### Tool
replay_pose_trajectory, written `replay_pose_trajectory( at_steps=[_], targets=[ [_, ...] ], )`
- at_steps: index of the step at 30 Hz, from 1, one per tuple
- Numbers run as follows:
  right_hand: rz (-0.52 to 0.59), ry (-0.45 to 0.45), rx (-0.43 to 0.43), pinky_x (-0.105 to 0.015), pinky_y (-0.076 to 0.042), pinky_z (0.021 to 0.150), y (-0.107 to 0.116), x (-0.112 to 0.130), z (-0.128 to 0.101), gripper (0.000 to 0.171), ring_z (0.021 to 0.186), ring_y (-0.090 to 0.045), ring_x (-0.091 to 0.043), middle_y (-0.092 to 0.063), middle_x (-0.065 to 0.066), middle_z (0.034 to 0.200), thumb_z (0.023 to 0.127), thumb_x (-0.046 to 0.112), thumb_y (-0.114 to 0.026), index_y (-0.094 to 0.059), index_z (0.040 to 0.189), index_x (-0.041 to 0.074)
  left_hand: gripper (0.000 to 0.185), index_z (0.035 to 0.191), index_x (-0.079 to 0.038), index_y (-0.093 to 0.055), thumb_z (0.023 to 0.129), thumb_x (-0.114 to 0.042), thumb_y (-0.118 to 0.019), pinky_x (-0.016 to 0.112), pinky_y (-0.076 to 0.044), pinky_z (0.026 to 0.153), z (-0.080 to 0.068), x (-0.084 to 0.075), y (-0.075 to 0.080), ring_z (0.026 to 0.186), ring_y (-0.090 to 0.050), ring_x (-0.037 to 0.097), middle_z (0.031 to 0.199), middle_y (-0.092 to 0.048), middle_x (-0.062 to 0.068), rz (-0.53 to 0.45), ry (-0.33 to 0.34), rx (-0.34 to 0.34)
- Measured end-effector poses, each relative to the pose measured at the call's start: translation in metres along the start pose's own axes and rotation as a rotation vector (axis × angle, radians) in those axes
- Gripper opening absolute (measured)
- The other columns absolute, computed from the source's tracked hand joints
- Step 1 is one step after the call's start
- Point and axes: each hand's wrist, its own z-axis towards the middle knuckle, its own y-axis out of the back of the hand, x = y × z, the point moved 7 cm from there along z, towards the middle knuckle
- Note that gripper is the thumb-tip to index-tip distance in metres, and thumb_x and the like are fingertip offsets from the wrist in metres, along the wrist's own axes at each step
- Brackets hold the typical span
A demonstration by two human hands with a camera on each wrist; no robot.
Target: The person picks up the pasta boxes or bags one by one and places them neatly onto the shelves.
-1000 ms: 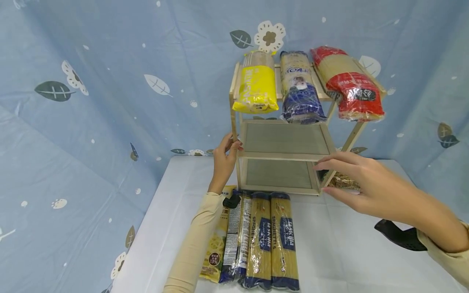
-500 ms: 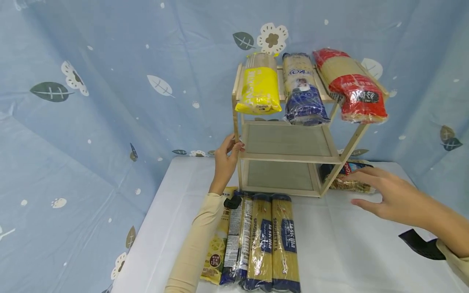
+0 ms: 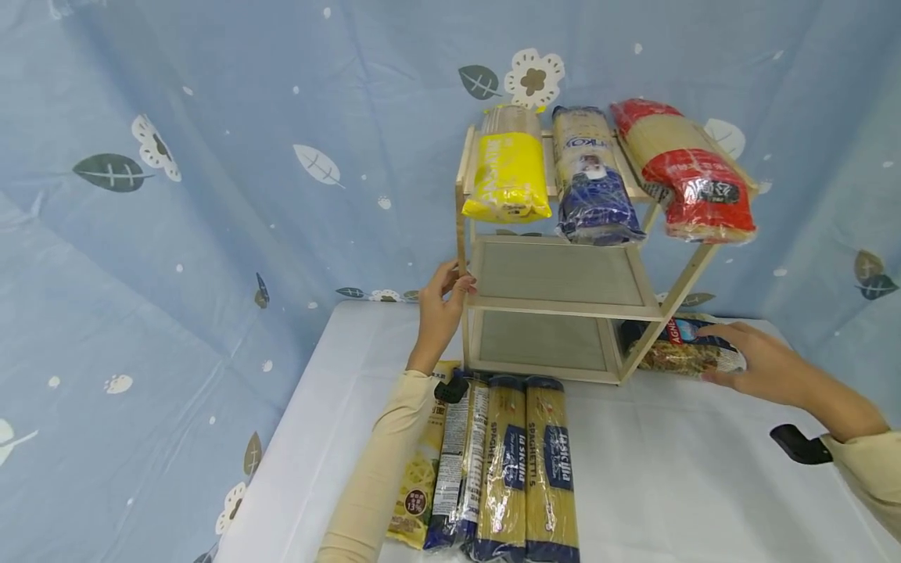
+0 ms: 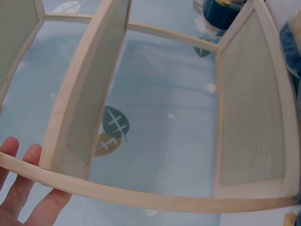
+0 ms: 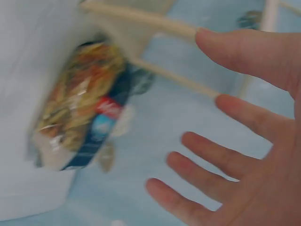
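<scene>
pasta bag [image 3: 686, 354] | right hand [image 3: 756, 366] beside | spaghetti packs [image 3: 524, 461] "spaghetti 5"

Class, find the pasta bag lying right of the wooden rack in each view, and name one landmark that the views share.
Head: pasta bag on the table at right, beside the rack's foot, by the right hand.
Left wrist: not in it.
Right wrist: blurred, left of centre, fingers spread beside it.
Shared landmark: the rack's pale wooden bars.

A: Pale wooden 3-shelf rack [image 3: 563, 301], grey panels; the yellow noodle packet [image 3: 505, 176] at its top shelf's left edge.

B: Blue-labelled clear spaghetti packs [image 3: 524, 465] on the white tabletop [image 3: 669, 485]; leaf-printed blue backdrop [image 3: 211, 195].
</scene>
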Motion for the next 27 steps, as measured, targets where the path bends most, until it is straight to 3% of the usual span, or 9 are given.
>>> replay_pose_trajectory(
  at_steps=[7,11,15,22,27],
  targets=[
    [-0.051,-0.029,-0.006,-0.072,-0.037,0.078,-0.034,-0.05,0.027,0.083,0.108,-0.038,-0.061,-0.037,-0.043,0.126,0.072,0.029,-0.08,-0.039,0.136,-0.005,0.025,0.118,0.009,-0.055,0.094,0.001,-0.055,0.044,-0.05,0.087,0.004,-0.001,0.001,0.076,-0.067,0.034,0.093,-0.067,0.025,0.041,-0.004,0.01],
    [-0.072,-0.064,0.038,-0.075,-0.036,0.074,-0.055,-0.075,0.04,0.093,0.109,-0.032,-0.067,-0.028,-0.044,0.13,0.07,0.028,-0.081,-0.029,0.143,0.002,0.024,0.117,0.008,-0.056,0.094,0.002,-0.055,0.042,-0.051,0.086,0.003,0.007,0.0,0.074,-0.067,0.033,0.092,-0.067,0.024,0.029,-0.025,0.002],
    [-0.058,-0.102,0.083,-0.077,-0.034,0.074,-0.075,-0.096,0.045,0.101,0.111,-0.027,-0.068,-0.021,-0.042,0.136,0.067,0.027,-0.084,-0.024,0.146,0.003,0.026,0.116,0.011,-0.056,0.091,0.009,-0.055,0.043,-0.051,0.085,0.0,0.001,-0.003,0.073,-0.066,0.036,0.09,-0.066,0.026,0.027,-0.047,0.002],
    [0.088,-0.141,0.173,-0.076,-0.029,0.081,-0.105,-0.112,0.051,0.11,0.116,-0.018,-0.07,-0.005,-0.047,0.14,0.064,0.016,-0.085,-0.015,0.148,-0.003,0.026,0.118,0.01,-0.056,0.092,0.006,-0.056,0.043,-0.053,0.081,-0.001,0.0,-0.002,0.074,-0.067,0.034,0.09,-0.068,0.024,0.047,-0.017,-0.005],
    [0.037,-0.128,0.163,-0.076,-0.023,0.087,-0.11,-0.113,0.056,0.106,0.117,-0.014,-0.07,-0.006,-0.046,0.14,0.068,0.012,-0.082,-0.014,0.148,0.0,0.026,0.118,0.01,-0.056,0.093,0.004,-0.056,0.042,-0.053,0.078,-0.001,0.001,-0.001,0.074,-0.067,0.032,0.09,-0.068,0.023,0.06,-0.021,-0.005]
  ],
)
